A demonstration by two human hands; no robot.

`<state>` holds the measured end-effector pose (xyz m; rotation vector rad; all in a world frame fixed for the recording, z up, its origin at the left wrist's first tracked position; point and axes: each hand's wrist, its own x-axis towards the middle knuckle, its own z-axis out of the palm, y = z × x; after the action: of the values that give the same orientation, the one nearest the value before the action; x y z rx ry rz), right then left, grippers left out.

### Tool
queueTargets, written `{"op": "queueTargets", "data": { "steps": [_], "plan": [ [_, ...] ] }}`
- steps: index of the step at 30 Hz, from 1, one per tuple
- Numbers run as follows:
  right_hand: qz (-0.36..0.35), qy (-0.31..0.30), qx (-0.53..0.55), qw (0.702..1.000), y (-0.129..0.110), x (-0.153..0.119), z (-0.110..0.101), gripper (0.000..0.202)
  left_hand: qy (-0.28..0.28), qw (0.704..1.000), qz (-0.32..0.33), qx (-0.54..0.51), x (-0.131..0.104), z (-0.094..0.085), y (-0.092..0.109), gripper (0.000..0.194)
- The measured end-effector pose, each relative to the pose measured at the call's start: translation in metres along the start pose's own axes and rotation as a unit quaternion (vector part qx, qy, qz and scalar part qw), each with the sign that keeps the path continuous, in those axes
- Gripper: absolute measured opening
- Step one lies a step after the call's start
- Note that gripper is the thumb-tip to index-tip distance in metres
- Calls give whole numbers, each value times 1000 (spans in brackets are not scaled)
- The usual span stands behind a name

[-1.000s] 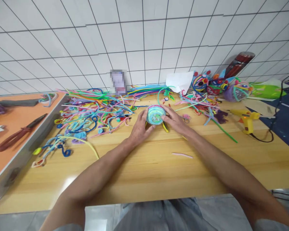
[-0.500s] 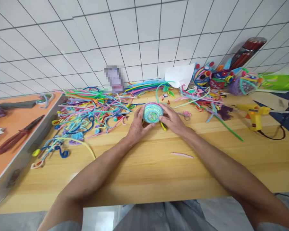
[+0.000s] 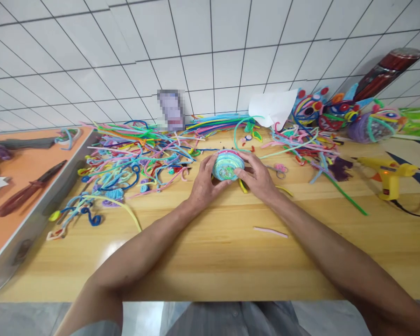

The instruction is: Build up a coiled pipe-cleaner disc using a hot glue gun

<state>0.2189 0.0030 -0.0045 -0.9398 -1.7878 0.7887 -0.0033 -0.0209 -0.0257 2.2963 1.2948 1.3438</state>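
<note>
Between my two hands is a round object wound with pipe cleaners in turquoise, green and pink, its coiled face toward me. My left hand closes on its left side, thumb along the lower edge. On the right side my right hand grips it, thumb pressed on the front. The far side of the object and several fingertips are hidden. Yellow pieces show just below it. A short pink pipe cleaner lies on the wooden table nearer to me.
Loose pipe cleaners are heaped at left, more at right. A yellow glue gun stands at far right. Decorated figures, a red flask and a phone line the wall. Pliers lie in an orange-bottomed tray.
The view has shifted, so most things appear a little displaced. The wound object is tilted slightly differently in my hands; both hands still hold it.
</note>
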Motion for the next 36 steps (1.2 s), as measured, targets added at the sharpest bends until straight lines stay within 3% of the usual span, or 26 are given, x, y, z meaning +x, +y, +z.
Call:
{"op": "queueTargets", "data": {
  "steps": [10,13,18,23,32,36],
  "plan": [
    [10,-31,0,999,5,-4,-4,66,6,1000,-2,-7,-1,0,-1,88],
    [25,-36,4,999,5,-6,-3,69,11,1000,-12,-13,-2,-1,-3,101],
    [41,-41,1,998,3,-8,-3,72,-3,999,-47,-11,-1,-5,-3,87],
    [35,-54,-23,998,1,-8,-5,64,-12,998,-62,-6,-2,-9,0,94],
    [57,60,-55,995,-3,-10,-9,55,-36,996,-79,-27,-7,-11,-5,96],
    [52,101,-77,991,-7,-10,-14,46,-42,995,-82,-48,-7,-14,-6,86]
  ]
}}
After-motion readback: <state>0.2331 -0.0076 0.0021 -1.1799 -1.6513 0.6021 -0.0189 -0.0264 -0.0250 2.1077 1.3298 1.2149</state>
